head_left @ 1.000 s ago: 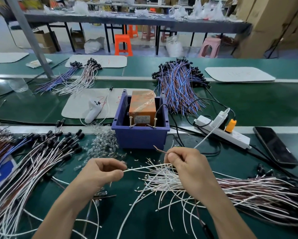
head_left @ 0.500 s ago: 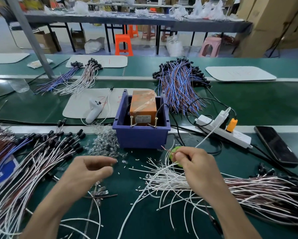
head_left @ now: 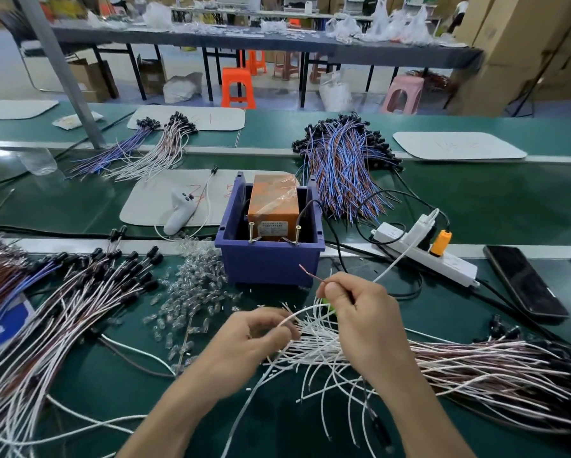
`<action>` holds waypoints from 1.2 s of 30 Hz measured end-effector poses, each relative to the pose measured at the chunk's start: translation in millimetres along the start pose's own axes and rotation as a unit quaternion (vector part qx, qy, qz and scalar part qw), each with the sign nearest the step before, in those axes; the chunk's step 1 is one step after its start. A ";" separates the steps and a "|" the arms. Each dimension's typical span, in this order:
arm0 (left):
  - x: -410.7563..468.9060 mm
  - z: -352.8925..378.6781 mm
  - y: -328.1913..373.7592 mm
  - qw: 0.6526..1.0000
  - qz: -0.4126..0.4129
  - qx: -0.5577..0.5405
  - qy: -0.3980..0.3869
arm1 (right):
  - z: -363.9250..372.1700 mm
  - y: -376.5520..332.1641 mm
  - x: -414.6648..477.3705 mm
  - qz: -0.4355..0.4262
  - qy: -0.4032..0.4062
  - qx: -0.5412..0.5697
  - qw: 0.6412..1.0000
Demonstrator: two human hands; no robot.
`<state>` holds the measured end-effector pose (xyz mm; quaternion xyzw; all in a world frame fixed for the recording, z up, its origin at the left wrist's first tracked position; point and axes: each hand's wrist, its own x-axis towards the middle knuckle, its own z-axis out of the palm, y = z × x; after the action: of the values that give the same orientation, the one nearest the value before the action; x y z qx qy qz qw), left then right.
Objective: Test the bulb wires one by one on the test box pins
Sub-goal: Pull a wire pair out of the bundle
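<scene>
The test box (head_left: 273,206), orange and wrapped in film, sits in a blue bin (head_left: 270,262) with two upright metal pins (head_left: 251,232) at its front. My right hand (head_left: 363,322) pinches a thin brown wire (head_left: 312,275) whose bare tip points up toward the bin, a little below its front wall. A green object shows under that hand. My left hand (head_left: 244,345) pinches a white wire (head_left: 297,315) at the pile of white and brown bulb wires (head_left: 442,361) lying to the right.
Another bundle of wires with black bulb holders (head_left: 62,292) lies at left, loose clear bulbs (head_left: 191,292) beside the bin. A white power strip (head_left: 422,252) with an orange plug and a black phone (head_left: 525,282) lie at right. A blue-orange wire bundle (head_left: 343,166) lies behind.
My left hand moved right from the table's left side to the white wire pile and took hold of a wire. My right hand rose slightly, still holding the brown wire.
</scene>
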<state>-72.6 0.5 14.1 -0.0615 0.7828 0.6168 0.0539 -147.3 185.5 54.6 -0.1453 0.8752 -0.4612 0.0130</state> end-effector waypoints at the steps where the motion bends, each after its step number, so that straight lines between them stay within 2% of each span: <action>1: 0.9 1.8 -2.8 1.000 -0.001 -0.022 0.015 | -0.7 1.1 -0.4 -0.001 0.002 0.003 1.000; 3: 1.1 -1.3 -5.7 0.993 -0.023 -0.104 0.041 | -5.5 5.1 0.8 0.000 0.004 0.005 1.000; 5: 1.5 -12.2 -11.0 0.986 -0.048 -0.139 0.079 | -12.7 8.9 2.0 -0.002 -0.017 0.011 1.000; 10: 6.0 -37.5 -25.9 0.979 -0.089 -0.106 0.147 | -18.3 10.5 3.4 0.008 -0.121 0.027 0.992; 13: 4.1 -48.5 -31.4 0.972 -0.100 -0.119 0.177 | -18.5 11.5 5.2 0.003 -0.111 0.007 0.994; 22: -4.9 -59.9 -40.3 0.915 -0.093 -0.324 0.224 | -15.9 17.2 7.4 0.014 -0.076 0.006 0.997; 24: -4.7 -59.0 -40.0 0.921 -0.093 -0.305 0.222 | -16.1 18.0 7.1 0.023 -0.072 0.011 0.997; 28: -6.4 -57.3 -38.5 0.954 -0.074 -0.197 0.213 | -15.3 17.5 7.5 0.033 -0.058 -0.002 0.998; 30: -4.7 -56.9 -37.5 0.956 -0.062 -0.178 0.222 | -13.1 16.6 7.9 0.039 -0.052 -0.002 0.998; 32: -1.2 -55.9 -35.5 0.940 -0.057 -0.225 0.248 | -10.5 14.9 7.4 0.045 -0.051 0.002 0.998; 36: 3.8 -52.4 -32.2 0.856 -0.063 -0.454 0.238 | -7.8 12.7 6.1 0.052 -0.054 -0.002 0.997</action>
<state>-71.5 -58.1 -5.1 -0.2733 0.3988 0.8657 -0.1294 -157.5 196.9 49.5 -0.1245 0.8808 -0.4493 0.0832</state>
